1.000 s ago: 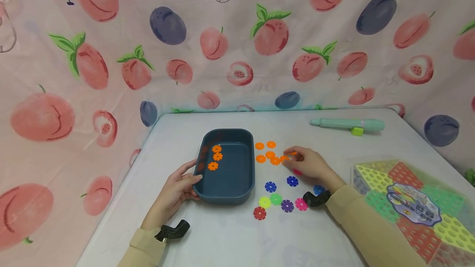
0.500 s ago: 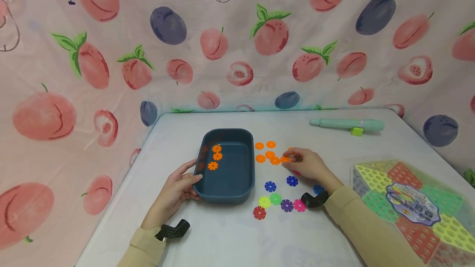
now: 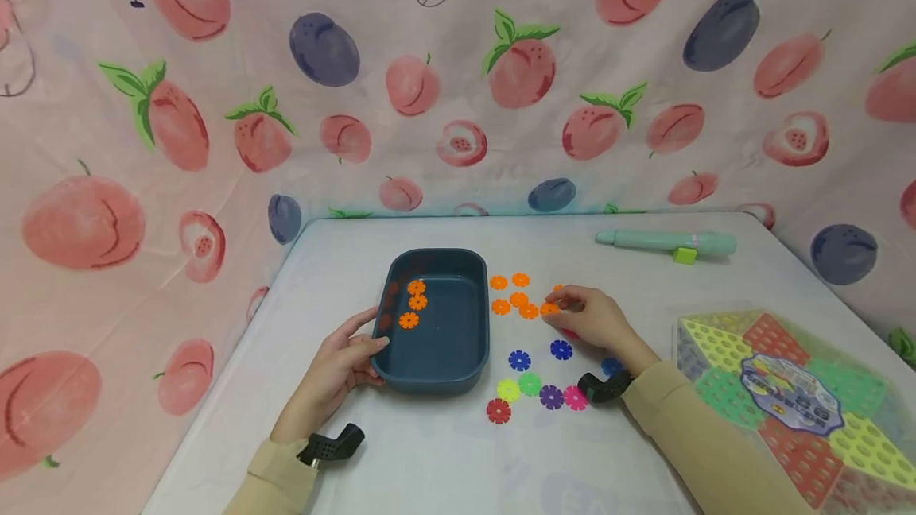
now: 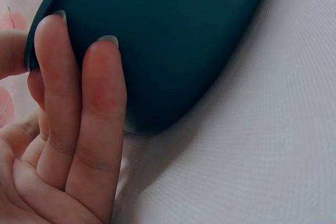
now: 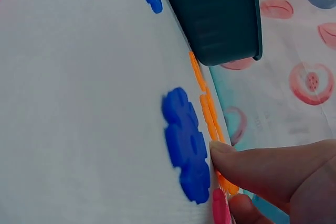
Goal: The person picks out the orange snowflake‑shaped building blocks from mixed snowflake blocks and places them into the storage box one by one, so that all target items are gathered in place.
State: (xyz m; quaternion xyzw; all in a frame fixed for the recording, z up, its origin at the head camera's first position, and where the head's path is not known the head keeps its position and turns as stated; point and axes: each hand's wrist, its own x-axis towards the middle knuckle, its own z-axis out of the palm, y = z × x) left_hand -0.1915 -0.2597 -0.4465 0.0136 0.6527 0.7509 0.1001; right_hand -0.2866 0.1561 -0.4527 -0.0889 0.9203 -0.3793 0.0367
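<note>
My left hand (image 3: 336,368) grips the left wall of a dark blue tub (image 3: 436,356), thumb over the rim and fingers against the outside. The left wrist view shows those fingertips on the tub's wall (image 4: 173,51). Inside the tub lie 3 orange snowflake discs (image 3: 418,303). Right of the tub, my right hand (image 3: 590,320) pinches an orange snowflake disc (image 3: 549,308) between thumb and forefinger, low at the table. In the right wrist view the thumb (image 5: 262,166) covers part of the orange pieces. Several other orange discs (image 3: 500,307) lie between hand and tub.
Blue discs (image 3: 519,360), a purple disc (image 3: 552,397), a red disc (image 3: 498,411) and other coloured discs lie nearer the front. A clear-lidded box of coloured pieces (image 3: 790,396) stands at right. A mint-green wand-like object (image 3: 665,242) lies at the back.
My right hand has lowered slightly, its fingertips closing around an orange disc. The left hand and the tub have stayed in place.
</note>
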